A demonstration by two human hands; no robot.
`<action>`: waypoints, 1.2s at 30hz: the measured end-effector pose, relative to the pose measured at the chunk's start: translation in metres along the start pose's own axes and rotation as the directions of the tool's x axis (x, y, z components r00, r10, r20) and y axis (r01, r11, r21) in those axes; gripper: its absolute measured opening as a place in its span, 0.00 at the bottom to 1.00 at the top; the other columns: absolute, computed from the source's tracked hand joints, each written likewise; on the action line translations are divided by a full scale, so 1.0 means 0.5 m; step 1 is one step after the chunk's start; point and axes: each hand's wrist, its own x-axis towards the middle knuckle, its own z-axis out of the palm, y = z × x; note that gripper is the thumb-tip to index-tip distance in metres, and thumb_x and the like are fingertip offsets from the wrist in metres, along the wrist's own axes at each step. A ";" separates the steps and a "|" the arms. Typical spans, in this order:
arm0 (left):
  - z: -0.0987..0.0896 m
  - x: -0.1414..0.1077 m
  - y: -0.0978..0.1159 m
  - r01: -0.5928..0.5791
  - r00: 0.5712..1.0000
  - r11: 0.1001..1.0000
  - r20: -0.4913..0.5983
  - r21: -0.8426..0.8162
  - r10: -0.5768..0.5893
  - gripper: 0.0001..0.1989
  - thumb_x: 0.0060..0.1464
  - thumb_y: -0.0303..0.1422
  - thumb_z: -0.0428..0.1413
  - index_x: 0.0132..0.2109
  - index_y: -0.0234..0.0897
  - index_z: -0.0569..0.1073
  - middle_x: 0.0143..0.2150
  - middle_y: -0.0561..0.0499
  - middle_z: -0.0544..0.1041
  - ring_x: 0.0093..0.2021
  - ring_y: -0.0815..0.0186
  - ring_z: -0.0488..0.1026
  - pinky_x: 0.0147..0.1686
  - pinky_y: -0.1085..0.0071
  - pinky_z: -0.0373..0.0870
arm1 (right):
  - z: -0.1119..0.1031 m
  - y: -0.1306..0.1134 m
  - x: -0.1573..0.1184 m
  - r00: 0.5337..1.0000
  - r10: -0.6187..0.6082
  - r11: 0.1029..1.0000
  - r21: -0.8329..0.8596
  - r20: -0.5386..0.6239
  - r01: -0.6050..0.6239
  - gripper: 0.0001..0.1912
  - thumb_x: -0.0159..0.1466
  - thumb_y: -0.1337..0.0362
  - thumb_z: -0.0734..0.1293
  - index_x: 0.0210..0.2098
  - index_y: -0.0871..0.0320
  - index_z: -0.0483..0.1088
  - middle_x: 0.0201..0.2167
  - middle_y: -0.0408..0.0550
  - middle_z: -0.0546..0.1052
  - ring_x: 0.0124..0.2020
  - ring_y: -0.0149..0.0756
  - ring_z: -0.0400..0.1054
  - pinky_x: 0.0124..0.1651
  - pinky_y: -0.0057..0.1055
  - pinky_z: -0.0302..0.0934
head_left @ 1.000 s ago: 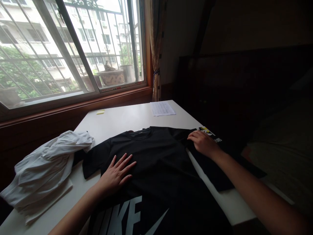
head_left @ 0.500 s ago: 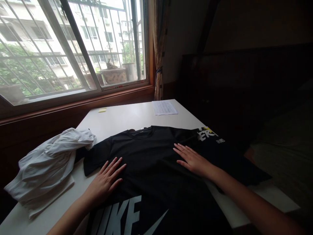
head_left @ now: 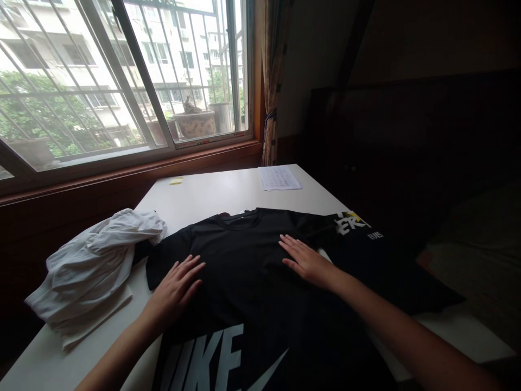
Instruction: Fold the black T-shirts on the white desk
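Observation:
A black T-shirt with large grey lettering and a swoosh lies spread on the white table, its collar toward the far end. My left hand rests flat on the shirt's left side below the sleeve, fingers stretched out. On the upper right of the chest lies my right hand, also open with fingers extended. Neither hand grips the cloth. Another dark garment with white and yellow print lies just right of the shirt, partly hidden by my right forearm.
A crumpled white garment is heaped at the table's left edge. Printed sheets and a yellow sticky note lie at the far end. Beyond stands a barred window with a tied curtain.
My right hand has slid left across the shirt, uncovering a bit of white table beside it. My left hand stays on the cloth. The whole view has shifted slightly.

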 end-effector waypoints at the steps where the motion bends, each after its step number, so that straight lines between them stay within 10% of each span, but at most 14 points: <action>1: 0.007 0.007 -0.026 0.061 0.998 0.998 -0.020 0.022 -0.061 0.24 0.71 0.42 0.46 0.70 0.49 0.61 0.72 0.48 0.61 0.72 0.54 0.56 0.68 0.45 0.57 | 0.007 -0.005 0.001 1.000 0.010 1.000 -0.005 0.018 -0.009 0.35 0.74 0.44 0.53 0.74 0.53 0.48 0.74 0.50 0.49 0.75 0.45 0.42 0.74 0.50 0.44; 8: 0.050 0.017 -0.171 0.326 0.932 0.914 0.078 0.240 -0.353 0.28 0.69 0.43 0.44 0.72 0.42 0.57 0.75 0.44 0.52 0.73 0.46 0.52 0.61 0.47 0.65 | 0.018 -0.017 -0.034 0.998 0.026 1.000 -0.017 0.055 -0.025 0.35 0.73 0.42 0.54 0.74 0.45 0.44 0.75 0.45 0.46 0.75 0.48 0.38 0.74 0.55 0.39; 18: 0.035 0.015 -0.212 0.282 0.945 0.927 0.096 0.248 -0.313 0.29 0.66 0.40 0.44 0.70 0.33 0.62 0.73 0.36 0.58 0.67 0.47 0.65 0.61 0.52 0.65 | -0.012 -0.070 -0.123 0.980 -0.098 0.988 0.137 0.173 0.075 0.34 0.72 0.45 0.58 0.74 0.42 0.46 0.76 0.43 0.44 0.76 0.49 0.36 0.74 0.55 0.35; 22: 0.000 0.066 -0.138 0.208 0.976 0.961 0.021 0.184 -0.216 0.26 0.64 0.38 0.46 0.65 0.34 0.69 0.67 0.38 0.68 0.62 0.50 0.71 0.62 0.54 0.67 | -0.021 -0.097 -0.113 0.972 -0.150 0.968 0.227 0.182 0.107 0.34 0.72 0.46 0.60 0.73 0.46 0.51 0.76 0.46 0.46 0.75 0.50 0.38 0.74 0.56 0.34; 28: -0.043 0.149 0.091 -0.156 0.986 0.988 -0.055 0.008 0.157 0.18 0.62 0.29 0.50 0.56 0.42 0.75 0.57 0.46 0.77 0.56 0.56 0.74 0.55 0.57 0.74 | -0.048 -0.046 -0.065 0.998 -0.002 0.916 0.401 -0.062 0.027 0.21 0.73 0.56 0.57 0.63 0.46 0.69 0.62 0.47 0.73 0.64 0.45 0.65 0.67 0.47 0.59; 31: -0.057 0.172 0.197 -0.323 0.946 0.943 -0.001 -0.081 0.324 0.17 0.61 0.27 0.53 0.55 0.44 0.75 0.54 0.47 0.78 0.52 0.57 0.75 0.49 0.60 0.77 | -0.073 0.035 -0.058 0.962 0.127 0.979 0.186 -0.242 -0.082 0.19 0.71 0.60 0.58 0.55 0.47 0.74 0.54 0.48 0.77 0.57 0.47 0.68 0.63 0.50 0.62; 36: -0.040 0.210 0.313 -0.488 0.868 0.850 -0.001 -0.199 0.497 0.16 0.66 0.33 0.52 0.59 0.42 0.73 0.57 0.47 0.77 0.56 0.57 0.74 0.55 0.60 0.74 | -0.109 0.136 -0.059 0.974 0.197 0.963 -0.165 -0.108 -0.213 0.12 0.62 0.62 0.67 0.45 0.51 0.77 0.49 0.51 0.76 0.52 0.51 0.68 0.53 0.47 0.65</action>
